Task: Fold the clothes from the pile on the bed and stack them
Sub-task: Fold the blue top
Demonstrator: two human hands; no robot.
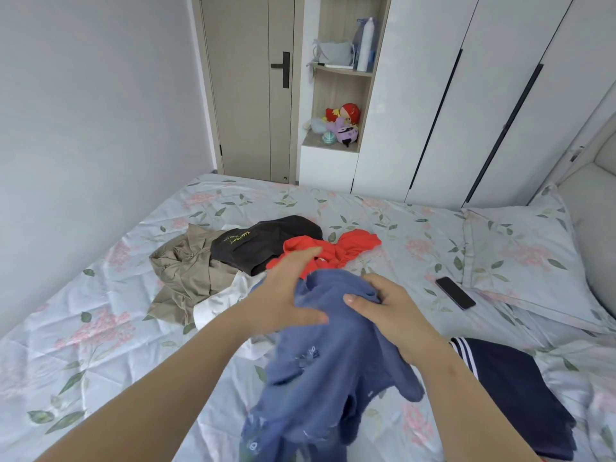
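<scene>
Blue garment (320, 371) is hanging bunched above the near middle of the bed (100, 345); left hand (283, 295) is pinching its upper edge, thumb lying across the cloth, fingers reaching out fairly straight behind it; right hand (396, 315) is gripping the bunched top just beside, fingers curling round the fabric; lower folds are trailing toward the near edge, blurred; the pile (233, 261) is lying behind the hands, about mid-bed: beige garment (186, 275) on its left, black garment (263, 245) touching it, red garment (353, 245) on its right, white garment (220, 301) nearest and partly under the beige; navy garment (520, 388) with white stripes is lying flat by the near right edge; phone (455, 292) is lying just beside the pillow (520, 248) at the right edge.
</scene>
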